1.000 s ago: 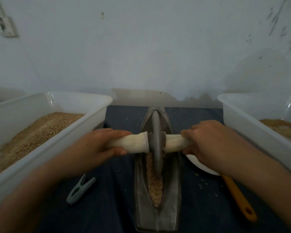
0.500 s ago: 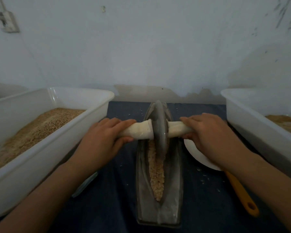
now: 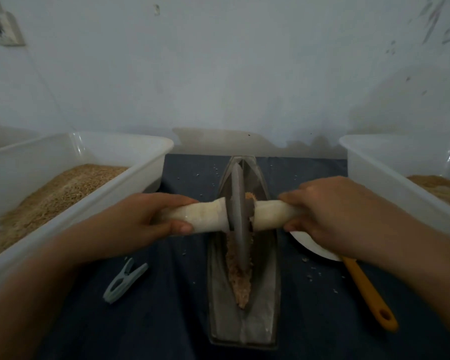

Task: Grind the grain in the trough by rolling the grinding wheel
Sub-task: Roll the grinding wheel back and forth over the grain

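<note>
Grinding wheel: the grinding wheel (image 3: 237,203) stands upright in the trough (image 3: 266,287), about mid-length, its wrapped handle (image 3: 205,216) running from 9 to 3 o'clock.
Left grip: the left hand (image 3: 138,219) grasps the handle's 9 o'clock end, fingers and thumb wrapped round it.
Right grip: the right hand (image 3: 330,211) grasps the 3 o'clock end.
Grain: the grain (image 3: 238,279) lies in a strip along the trough floor toward 6 o'clock, with a little showing at 12 behind the handle.
Progress: judged partway; the strip looks coarse and crumbly, not fine, so more passes seem needed.
Surroundings: the left bin (image 3: 151,152) at 9 o'clock holds grain; a clothespin (image 3: 125,280) lies on the counter (image 3: 153,320) at 7.
</note>
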{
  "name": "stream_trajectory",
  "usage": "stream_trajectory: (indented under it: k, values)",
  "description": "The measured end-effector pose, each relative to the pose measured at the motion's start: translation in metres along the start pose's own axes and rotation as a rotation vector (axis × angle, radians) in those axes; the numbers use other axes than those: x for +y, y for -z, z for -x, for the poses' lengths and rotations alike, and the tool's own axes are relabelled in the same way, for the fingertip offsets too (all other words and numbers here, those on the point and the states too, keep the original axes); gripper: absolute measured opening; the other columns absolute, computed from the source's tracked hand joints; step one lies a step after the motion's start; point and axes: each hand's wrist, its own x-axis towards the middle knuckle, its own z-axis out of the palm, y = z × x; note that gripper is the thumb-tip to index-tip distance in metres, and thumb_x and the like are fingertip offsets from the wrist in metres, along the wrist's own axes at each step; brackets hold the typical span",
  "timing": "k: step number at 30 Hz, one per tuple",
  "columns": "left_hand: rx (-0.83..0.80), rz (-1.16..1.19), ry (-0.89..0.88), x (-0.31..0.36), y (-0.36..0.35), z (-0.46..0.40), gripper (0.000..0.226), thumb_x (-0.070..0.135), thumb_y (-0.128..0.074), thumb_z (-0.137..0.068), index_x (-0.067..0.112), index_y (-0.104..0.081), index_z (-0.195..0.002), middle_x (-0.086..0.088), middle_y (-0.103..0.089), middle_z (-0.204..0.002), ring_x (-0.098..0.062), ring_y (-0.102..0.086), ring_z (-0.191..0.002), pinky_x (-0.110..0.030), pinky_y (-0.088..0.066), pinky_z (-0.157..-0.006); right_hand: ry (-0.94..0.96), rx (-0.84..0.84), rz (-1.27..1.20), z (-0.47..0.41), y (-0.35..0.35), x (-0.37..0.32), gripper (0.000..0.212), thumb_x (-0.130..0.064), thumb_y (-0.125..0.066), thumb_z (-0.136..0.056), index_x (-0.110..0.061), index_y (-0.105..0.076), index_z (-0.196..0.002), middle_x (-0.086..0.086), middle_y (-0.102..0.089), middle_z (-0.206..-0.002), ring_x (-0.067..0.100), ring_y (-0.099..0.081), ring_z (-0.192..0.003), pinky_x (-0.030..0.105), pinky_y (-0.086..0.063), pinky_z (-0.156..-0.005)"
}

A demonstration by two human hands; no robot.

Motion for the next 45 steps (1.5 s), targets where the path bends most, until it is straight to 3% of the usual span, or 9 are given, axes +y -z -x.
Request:
stream_trajectory:
  k: [6,11,17,21,27,32,37,42,45]
  values:
    - [0.347,-0.370,-0.056,-0.003,-0.029,-0.016,0.048,0.029,-0.062,-0.086,0.025,-0.050,-0.133,0.000,-0.061,-0.106,-0.019,-0.054,-0.094,-0.035,-0.042,-0.081,-0.093,0.132,0.071,-0.015,-0.034,0.009,0.052,-0.044,-0.039,-0.097,-0.029,-0.027,-0.145,-0.010,-0.047,-0.137,0.011,-0.043,-0.120,0.022,-0.024,-0.098]
    - [0.107,-0.111,-0.029,0.000,-0.007,-0.005,0.049,0.059,-0.050,-0.074,0.051,-0.044,-0.122,0.019,-0.061,-0.104,0.001,-0.055,-0.097,-0.023,-0.044,-0.087,0.033,0.002,0.083,-0.006,-0.010,0.006,0.034,-0.049,-0.049,-0.090,-0.034,-0.053,-0.120,-0.010,-0.061,-0.107,0.010,-0.055,-0.097,0.023,-0.034,-0.076]
    - [-0.112,0.094,-0.047,0.007,0.012,0.008,0.042,0.056,-0.055,-0.073,0.051,-0.055,-0.115,0.032,-0.063,-0.103,0.009,-0.059,-0.095,-0.008,-0.043,-0.081,0.033,-0.114,-0.060,0.010,0.014,0.002,0.029,-0.057,-0.055,-0.082,-0.036,-0.057,-0.103,-0.011,-0.057,-0.080,0.005,-0.052,-0.073,0.021,-0.036,-0.059]
    - [0.022,-0.021,-0.005,0.004,-0.001,-0.001,0.044,0.062,-0.049,-0.069,0.058,-0.047,-0.113,0.030,-0.063,-0.100,0.010,-0.056,-0.094,-0.004,-0.039,-0.077,-0.015,-0.004,0.009,-0.002,-0.003,0.002,0.031,-0.049,-0.052,-0.088,-0.038,-0.054,-0.117,-0.010,-0.062,-0.106,0.012,-0.057,-0.096,0.026,-0.043,-0.080]
    - [0.303,-0.333,-0.046,-0.002,-0.026,-0.014,0.051,0.037,-0.058,-0.086,0.031,-0.046,-0.135,0.010,-0.051,-0.096,-0.008,-0.047,-0.088,-0.024,-0.034,-0.077,-0.094,0.105,0.072,-0.014,-0.031,0.008,0.049,-0.043,-0.042,-0.095,-0.028,-0.034,-0.141,-0.007,-0.052,-0.131,0.014,-0.048,-0.116,0.027,-0.032,-0.096]
    - [0.044,-0.072,0.006,0.003,-0.002,-0.003,0.048,0.059,-0.052,-0.074,0.055,-0.045,-0.122,0.025,-0.062,-0.102,0.005,-0.056,-0.097,-0.014,-0.042,-0.084,0.031,-0.003,0.109,-0.006,-0.008,0.003,0.031,-0.050,-0.049,-0.090,-0.035,-0.053,-0.117,-0.010,-0.061,-0.106,0.011,-0.055,-0.097,0.025,-0.035,-0.078]
    - [-0.193,0.092,-0.020,0.008,0.018,0.010,0.046,0.057,-0.054,-0.074,0.049,-0.054,-0.120,0.031,-0.064,-0.108,0.010,-0.059,-0.100,-0.008,-0.043,-0.084,0.050,-0.115,-0.016,0.011,0.018,-0.002,0.029,-0.056,-0.053,-0.084,-0.036,-0.055,-0.106,-0.011,-0.057,-0.086,0.006,-0.049,-0.077,0.019,-0.033,-0.060]
    - [-0.014,-0.005,0.028,0.005,0.003,0.001,0.039,0.058,-0.052,-0.072,0.058,-0.049,-0.110,0.029,-0.064,-0.096,0.010,-0.056,-0.095,-0.004,-0.038,-0.078,-0.009,-0.015,0.020,-0.002,0.000,-0.002,0.029,-0.048,-0.051,-0.090,-0.037,-0.053,-0.117,-0.010,-0.061,-0.107,0.011,-0.055,-0.096,0.024,-0.038,-0.076]
    - [0.175,-0.185,0.041,0.000,-0.016,-0.009,0.044,0.039,-0.057,-0.086,0.043,-0.045,-0.129,0.017,-0.054,-0.100,-0.003,-0.051,-0.095,-0.017,-0.035,-0.080,-0.077,0.102,0.086,-0.011,-0.022,0.000,0.042,-0.042,-0.047,-0.094,-0.032,-0.041,-0.135,-0.008,-0.054,-0.127,0.014,-0.049,-0.114,0.027,-0.032,-0.092]
